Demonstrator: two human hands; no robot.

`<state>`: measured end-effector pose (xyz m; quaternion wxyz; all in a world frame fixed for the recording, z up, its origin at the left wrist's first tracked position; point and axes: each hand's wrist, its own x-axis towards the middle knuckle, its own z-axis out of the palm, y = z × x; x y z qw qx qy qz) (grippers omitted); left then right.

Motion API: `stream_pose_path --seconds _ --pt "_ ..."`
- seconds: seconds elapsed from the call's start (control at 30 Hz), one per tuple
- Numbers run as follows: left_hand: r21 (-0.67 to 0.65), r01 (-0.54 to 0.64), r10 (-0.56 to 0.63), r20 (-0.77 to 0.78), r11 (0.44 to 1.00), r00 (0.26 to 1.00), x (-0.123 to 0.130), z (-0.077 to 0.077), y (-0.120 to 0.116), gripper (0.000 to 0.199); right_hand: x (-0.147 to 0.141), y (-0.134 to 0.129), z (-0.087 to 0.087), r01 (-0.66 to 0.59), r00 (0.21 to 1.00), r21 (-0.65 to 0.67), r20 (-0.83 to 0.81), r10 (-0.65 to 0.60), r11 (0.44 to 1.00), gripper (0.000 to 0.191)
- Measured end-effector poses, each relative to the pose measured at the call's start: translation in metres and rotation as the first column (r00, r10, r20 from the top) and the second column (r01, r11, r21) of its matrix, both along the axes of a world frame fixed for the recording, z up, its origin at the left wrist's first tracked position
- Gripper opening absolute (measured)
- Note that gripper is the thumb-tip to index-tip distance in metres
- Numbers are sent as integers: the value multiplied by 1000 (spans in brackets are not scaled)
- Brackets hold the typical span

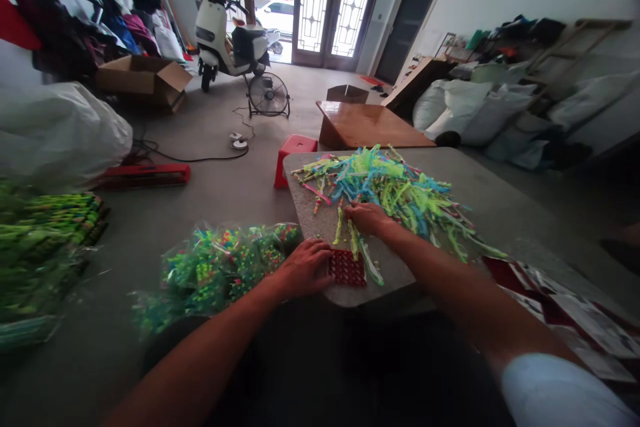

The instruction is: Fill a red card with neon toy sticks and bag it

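On the table's near corner lies a small dark red holed tray (pixel 347 268). My left hand (pixel 306 268) grips its left edge, fingers bent together and thumb toward the tray. Just beyond the tray, my right hand (pixel 369 219) is closed, its fingertips pinched on a thin stick with a yellow-green ribbon (pixel 353 240) hanging toward the tray. A pale green ribbon (pixel 371 263) trails over the tray's right side. Behind and beside my right hand spreads a loose heap of green and blue ribboned sticks (pixel 385 180), some with red-and-white banded ends.
The grey stone-topped table (pixel 493 190) has a red stool (pixel 295 147) at its far left. Clear plastic bags of colourful pieces (pixel 225 263) lie left of my left hand. A brown wooden table (pixel 373 121) stands beyond. Farther back are a fan (pixel 269 93) and a scooter (pixel 227 43).
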<state>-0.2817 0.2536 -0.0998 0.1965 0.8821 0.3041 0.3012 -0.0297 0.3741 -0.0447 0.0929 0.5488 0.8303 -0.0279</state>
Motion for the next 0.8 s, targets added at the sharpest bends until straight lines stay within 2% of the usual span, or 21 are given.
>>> stream_pose_path --seconds 0.1,0.2,0.27,0.33,0.37,0.43,0.5,0.53,0.63,0.8 --pt "3 -13 13 4 1000 1000 0 0 -2 50 12 -7 12 -4 1000 71 13 3 997 32" --pt "4 -23 23 -10 1000 1000 2 0 -4 50 28 -20 26 66 998 209 -5 -67 976 35" --pt "1 -37 37 -20 999 999 4 -2 -4 53 36 -32 33 161 986 282 -90 -141 946 33" --pt "-8 -55 55 -21 998 998 6 -6 -3 59 38 -45 34 289 938 263 -272 -217 921 27" --pt "-13 -65 65 -20 998 998 6 -8 -3 63 36 -53 32 354 884 203 -392 -255 913 25" --pt "-20 -90 90 -12 996 996 8 -13 -3 70 24 -71 22 428 713 -6 -612 -342 904 27" --pt "-24 -119 119 2 993 993 9 -18 -3 74 6 -91 8 397 555 -205 -723 -412 895 32" --pt "-27 -131 131 12 991 991 9 -20 -3 75 -4 -100 0 364 521 -259 -740 -426 895 33" --pt "-42 -147 149 45 988 988 10 -24 -4 75 -32 -121 -20 324 530 -300 -728 -434 897 36" --pt "-51 -154 158 96 987 983 11 -27 -5 75 -54 -126 -33 458 595 -167 -671 -441 873 26"
